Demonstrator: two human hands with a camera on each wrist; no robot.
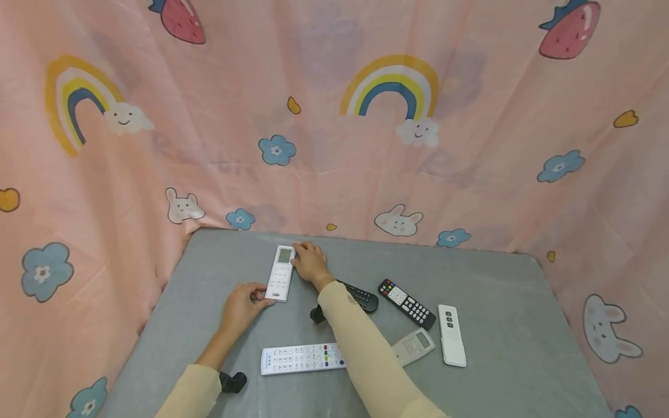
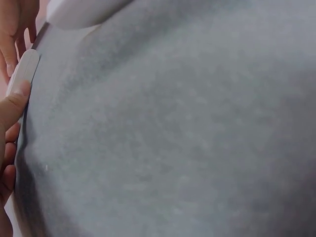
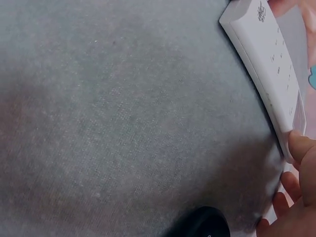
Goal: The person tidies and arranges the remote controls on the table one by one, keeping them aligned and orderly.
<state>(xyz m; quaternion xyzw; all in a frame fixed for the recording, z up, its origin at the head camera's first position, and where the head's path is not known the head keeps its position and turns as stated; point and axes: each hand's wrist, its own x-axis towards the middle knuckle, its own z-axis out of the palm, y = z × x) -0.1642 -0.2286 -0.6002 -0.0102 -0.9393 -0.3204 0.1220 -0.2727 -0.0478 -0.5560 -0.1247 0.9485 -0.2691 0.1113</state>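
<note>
A white air-conditioner remote (image 1: 280, 274) with a small grey display lies on the grey cloth, its display end pointing away from me. My left hand (image 1: 243, 307) pinches the near left corner, thumb at the bottom end. At the far right corner, my right hand (image 1: 311, 265) holds the display end between thumb and fingers. The left wrist view shows the left thumb (image 2: 19, 96) against the end of the remote (image 2: 25, 69). In the right wrist view the right thumb (image 3: 298, 146) touches the display end of the remote (image 3: 264, 64); its other fingers are curled nearby.
Right of the hands lie a black remote (image 1: 362, 297), partly under the right arm, another black remote (image 1: 406, 303) with coloured buttons, and a slim white remote (image 1: 452, 337). Nearer are a long white remote (image 1: 300, 359) and a beige remote (image 1: 415, 346), both partly covered. A patterned pink curtain (image 1: 334, 191) surrounds the table.
</note>
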